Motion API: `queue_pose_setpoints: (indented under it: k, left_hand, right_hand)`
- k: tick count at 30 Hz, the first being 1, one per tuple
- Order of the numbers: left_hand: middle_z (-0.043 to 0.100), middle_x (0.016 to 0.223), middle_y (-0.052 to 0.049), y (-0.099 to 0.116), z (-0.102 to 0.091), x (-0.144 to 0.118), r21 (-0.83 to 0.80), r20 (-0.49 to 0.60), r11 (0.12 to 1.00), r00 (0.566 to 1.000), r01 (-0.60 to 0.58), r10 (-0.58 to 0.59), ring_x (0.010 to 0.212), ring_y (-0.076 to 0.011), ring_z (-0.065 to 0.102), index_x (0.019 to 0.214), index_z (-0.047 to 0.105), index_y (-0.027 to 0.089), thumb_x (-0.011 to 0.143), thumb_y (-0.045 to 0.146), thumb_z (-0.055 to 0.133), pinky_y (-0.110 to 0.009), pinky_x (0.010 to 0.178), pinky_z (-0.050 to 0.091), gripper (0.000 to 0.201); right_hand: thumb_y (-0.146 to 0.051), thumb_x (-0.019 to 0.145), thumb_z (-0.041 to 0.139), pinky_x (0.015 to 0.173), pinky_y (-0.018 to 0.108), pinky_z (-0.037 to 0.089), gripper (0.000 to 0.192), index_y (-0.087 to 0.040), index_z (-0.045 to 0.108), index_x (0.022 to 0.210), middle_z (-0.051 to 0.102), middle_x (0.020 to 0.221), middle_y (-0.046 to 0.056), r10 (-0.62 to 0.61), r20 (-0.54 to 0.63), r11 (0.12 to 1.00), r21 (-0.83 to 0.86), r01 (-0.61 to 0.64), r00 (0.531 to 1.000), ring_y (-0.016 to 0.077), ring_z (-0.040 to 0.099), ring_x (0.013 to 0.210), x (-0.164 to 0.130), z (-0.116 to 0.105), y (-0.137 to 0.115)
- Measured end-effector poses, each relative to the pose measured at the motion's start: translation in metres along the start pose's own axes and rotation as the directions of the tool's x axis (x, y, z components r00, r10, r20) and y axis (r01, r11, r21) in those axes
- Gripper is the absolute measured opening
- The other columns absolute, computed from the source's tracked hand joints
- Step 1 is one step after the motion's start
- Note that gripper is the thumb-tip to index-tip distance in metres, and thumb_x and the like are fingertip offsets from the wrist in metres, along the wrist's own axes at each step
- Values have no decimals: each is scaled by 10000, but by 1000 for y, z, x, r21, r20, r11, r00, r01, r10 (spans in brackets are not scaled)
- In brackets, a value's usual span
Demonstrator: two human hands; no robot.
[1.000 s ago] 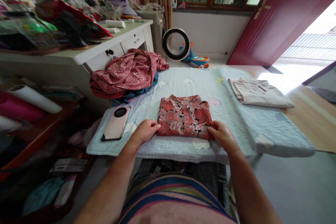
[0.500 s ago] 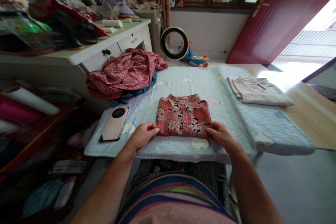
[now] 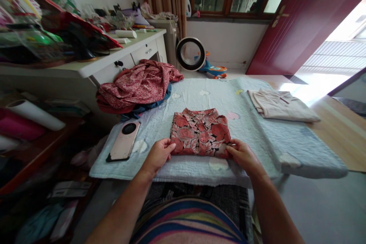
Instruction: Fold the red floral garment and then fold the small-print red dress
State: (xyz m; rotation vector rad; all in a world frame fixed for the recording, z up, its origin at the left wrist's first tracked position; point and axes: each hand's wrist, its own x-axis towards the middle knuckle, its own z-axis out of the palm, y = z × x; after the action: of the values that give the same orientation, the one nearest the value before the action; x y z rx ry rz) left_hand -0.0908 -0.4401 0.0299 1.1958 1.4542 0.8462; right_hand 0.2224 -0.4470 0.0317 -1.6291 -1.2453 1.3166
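A red floral shirt (image 3: pixel 200 133), folded into a compact rectangle with its collar and button front facing up, lies on a pale blue quilted cover (image 3: pixel 197 169). My left hand (image 3: pixel 160 153) pinches its near left corner between thumb and fingers. At the near right corner, my right hand (image 3: pixel 240 153) grips the fabric the same way. To the left of the shirt rests a pinkish phone (image 3: pixel 124 143) with a round black camera ring. A folded beige garment (image 3: pixel 281 105) lies off to the right on the same cover.
A crumpled heap of red patterned cloth (image 3: pixel 140 84) sits at the back left, over dark blue fabric. Behind it stands a cluttered white desk (image 3: pixel 126 59). An open washing machine door (image 3: pixel 190 54) and a blue toy (image 3: pixel 214 69) are beyond the far edge. A red door (image 3: pixel 281 19) stands at the right.
The whole view has tilted slightly, so things sit a little lower in the picture. Both hands still hold the shirt's near corners, and the shirt looks unchanged.
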Motion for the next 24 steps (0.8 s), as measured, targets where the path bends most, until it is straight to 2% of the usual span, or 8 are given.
queue_pose_setpoints:
  k: [4, 11, 15, 18, 21, 24]
  left_hand:
    - [499, 571, 57, 5, -3, -7, 3, 21, 999, 999, -42, 42, 482, -89, 405, 794, 630, 163, 731, 491, 629, -222, 493, 300, 334]
    - [639, 707, -6, 2, -5, -9, 1, 37, 999, 999, -34, 34, 628, -146, 549, 814, 646, 169, 739, 457, 629, -234, 546, 360, 299]
    - [698, 810, -40, -3, -9, 0, 19, 9, 998, 999, -52, 52, 682, -172, 608, 961, 656, 162, 744, 439, 629, -243, 565, 401, 353]
    - [678, 740, -21, -4, -15, 9, 59, -48, 997, 997, -56, 58, 662, -178, 618, 1023, 654, 156, 718, 461, 655, -260, 601, 439, 432]
    - [642, 678, 2, -3, -22, 22, 113, -64, 992, 996, -61, 68, 631, -173, 605, 1029, 666, 145, 700, 478, 671, -264, 602, 443, 467]
    - [637, 693, 1, 1, -23, 34, 143, -66, 986, 993, -83, 93, 633, -165, 604, 1024, 664, 138, 717, 476, 661, -259, 600, 441, 456]
  right_hand:
    - [-465, 699, 584, 428, 218, 297, 343, -197, 574, 913, 643, 610, -3, -23, -13, 999, -39, 23, 1000, 125, 533, 487, -5, -3, 2]
    - [-466, 718, 603, 455, 213, 335, 341, -186, 575, 910, 639, 598, -13, -63, 8, 998, 11, 63, 998, 118, 543, 497, -8, -6, 7]
    - [-468, 728, 595, 490, 236, 388, 335, -188, 585, 912, 662, 626, 3, -54, 11, 998, -12, 54, 999, 145, 584, 529, -5, -7, 5]
    - [-464, 763, 565, 567, 276, 449, 318, -194, 609, 927, 676, 656, 17, -106, -99, 984, -152, 90, 989, 172, 616, 578, 2, -13, 0]
    - [-439, 768, 570, 656, 302, 469, 316, -198, 637, 962, 706, 801, 43, -226, -242, 922, -365, 127, 944, 186, 638, 678, 15, -21, -8]
    - [-419, 786, 556, 692, 314, 476, 341, -193, 642, 1027, 707, 908, 62, -288, -271, 872, -470, 135, 918, 194, 642, 733, 34, -21, -14]
